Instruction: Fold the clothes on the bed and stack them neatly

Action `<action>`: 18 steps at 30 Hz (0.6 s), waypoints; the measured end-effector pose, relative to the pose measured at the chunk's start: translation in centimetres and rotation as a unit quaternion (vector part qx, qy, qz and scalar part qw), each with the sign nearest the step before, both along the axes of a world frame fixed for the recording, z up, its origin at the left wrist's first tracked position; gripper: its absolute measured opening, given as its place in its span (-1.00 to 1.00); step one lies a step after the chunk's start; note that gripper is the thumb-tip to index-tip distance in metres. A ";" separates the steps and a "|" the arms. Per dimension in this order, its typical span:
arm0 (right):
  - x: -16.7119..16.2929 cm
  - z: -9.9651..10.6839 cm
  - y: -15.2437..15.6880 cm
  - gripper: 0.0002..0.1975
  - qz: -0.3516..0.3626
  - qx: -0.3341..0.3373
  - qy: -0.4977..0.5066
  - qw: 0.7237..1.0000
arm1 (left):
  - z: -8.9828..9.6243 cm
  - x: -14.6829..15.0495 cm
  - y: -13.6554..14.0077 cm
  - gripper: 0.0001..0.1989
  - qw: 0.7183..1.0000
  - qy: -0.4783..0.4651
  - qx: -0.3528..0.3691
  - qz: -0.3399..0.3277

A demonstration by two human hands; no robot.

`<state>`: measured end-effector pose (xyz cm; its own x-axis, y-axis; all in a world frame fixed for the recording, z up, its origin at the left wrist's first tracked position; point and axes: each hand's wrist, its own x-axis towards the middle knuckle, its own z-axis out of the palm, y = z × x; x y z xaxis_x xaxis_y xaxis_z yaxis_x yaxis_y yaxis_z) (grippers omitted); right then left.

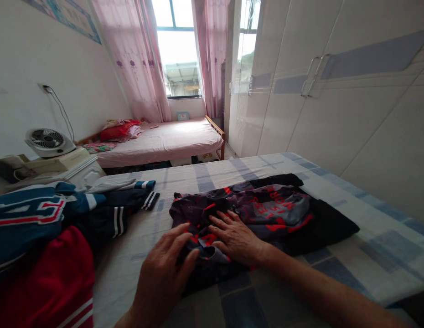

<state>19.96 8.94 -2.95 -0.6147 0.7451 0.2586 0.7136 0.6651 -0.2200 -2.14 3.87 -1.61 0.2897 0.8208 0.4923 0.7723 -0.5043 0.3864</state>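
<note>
A dark shirt (246, 205) with red and grey print and lettering lies bunched and partly folded on the bed in front of me. Plain black cloth (331, 223) shows beneath and to the right of it. My right hand (235, 234) rests flat on the shirt's left part, its fingers spread. Close by, my left hand (167, 259) is at the shirt's left edge, fingers apart and curved, the thumb toward the cloth. I cannot tell whether its fingertips touch the fabric. Nothing shows gripped in either hand.
Blue, navy and red clothes (44, 228) are heaped on the left of the checked bed sheet (205, 175). Behind stand a second bed (171, 141), a small fan (48, 139) on a cabinet, and a clock (183, 116). A white wardrobe (335, 114) lines the right.
</note>
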 end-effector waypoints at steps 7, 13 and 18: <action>1.5 0.7 0.5 -0.54 -0.060 0.052 0.054 0.995 | -1.3 -5.2 2.1 -0.38 0.852 -0.299 -0.393 0.173; 3.7 -0.8 1.6 -0.51 -0.108 -0.044 0.009 0.993 | 0.5 -3.2 4.2 -0.62 0.708 -0.428 -0.554 0.086; 3.7 -0.1 1.7 -0.45 -0.172 -0.010 0.070 0.983 | -0.8 -1.8 5.9 -0.89 0.616 -0.519 -0.587 0.077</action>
